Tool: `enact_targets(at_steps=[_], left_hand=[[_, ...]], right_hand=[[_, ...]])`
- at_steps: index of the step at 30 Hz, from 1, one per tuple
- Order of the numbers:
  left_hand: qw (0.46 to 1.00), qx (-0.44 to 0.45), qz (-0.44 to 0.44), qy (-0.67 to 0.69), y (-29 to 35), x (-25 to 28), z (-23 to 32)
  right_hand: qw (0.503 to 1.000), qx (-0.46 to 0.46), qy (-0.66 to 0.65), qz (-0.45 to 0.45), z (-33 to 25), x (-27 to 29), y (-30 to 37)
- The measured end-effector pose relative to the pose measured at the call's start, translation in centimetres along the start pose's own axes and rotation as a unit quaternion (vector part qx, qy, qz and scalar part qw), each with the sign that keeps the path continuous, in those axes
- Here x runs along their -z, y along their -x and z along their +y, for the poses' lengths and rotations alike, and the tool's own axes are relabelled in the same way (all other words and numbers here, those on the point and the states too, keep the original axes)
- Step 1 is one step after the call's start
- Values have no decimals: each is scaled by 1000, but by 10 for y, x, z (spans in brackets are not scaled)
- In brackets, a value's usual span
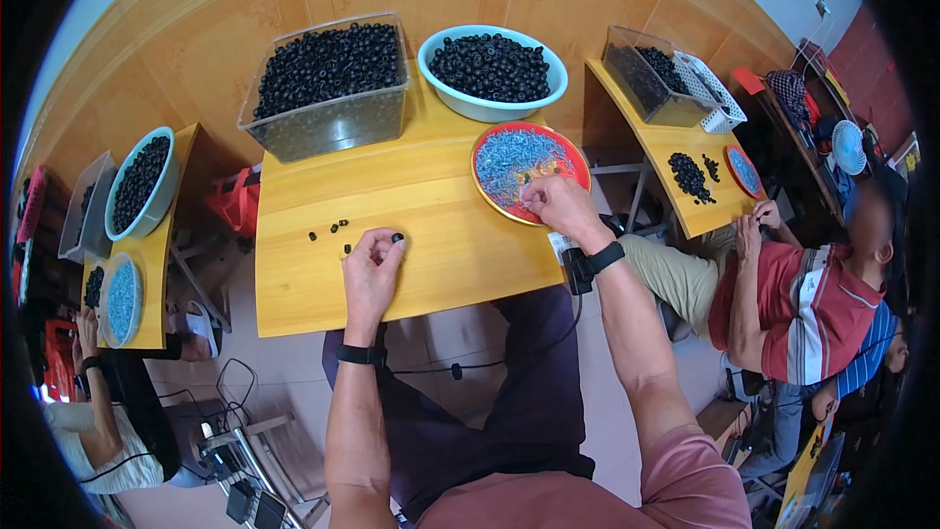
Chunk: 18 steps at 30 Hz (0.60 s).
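The left hand is at seven o'clock on the yellow desk. Its fingers pinch one small black bead. A few loose beads lie near it, at nine o'clock. The right hand is at three o'clock, with its bent fingers at the red plate of thin blue bits. I cannot tell if they pinch a bit. More black beads fill a clear box at eleven o'clock and a pale blue bowl at one o'clock.
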State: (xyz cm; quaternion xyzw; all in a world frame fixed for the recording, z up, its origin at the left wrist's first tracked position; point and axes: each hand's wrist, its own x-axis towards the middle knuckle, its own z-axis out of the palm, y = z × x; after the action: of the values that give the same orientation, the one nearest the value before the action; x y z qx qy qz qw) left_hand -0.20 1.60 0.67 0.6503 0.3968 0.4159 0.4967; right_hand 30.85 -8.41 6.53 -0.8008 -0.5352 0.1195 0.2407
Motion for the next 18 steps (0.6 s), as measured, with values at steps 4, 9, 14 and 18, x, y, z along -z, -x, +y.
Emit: enact_targets(at_steps=[4, 9, 14, 18], left_hand=[[1000, 2, -1, 3, 0, 1, -3], [1000, 19, -1, 9, 0, 0, -3], [999, -6, -1, 34, -1, 4, -13], [998, 8, -27, 54, -1, 6, -20]], right_hand=[[996, 16, 85, -18, -4, -5, -3], [996, 24, 62, 63, 0, -9, -1], [985, 37, -116, 124, -22, -9, 7], [970, 61, -230, 56, -55, -38, 23]])
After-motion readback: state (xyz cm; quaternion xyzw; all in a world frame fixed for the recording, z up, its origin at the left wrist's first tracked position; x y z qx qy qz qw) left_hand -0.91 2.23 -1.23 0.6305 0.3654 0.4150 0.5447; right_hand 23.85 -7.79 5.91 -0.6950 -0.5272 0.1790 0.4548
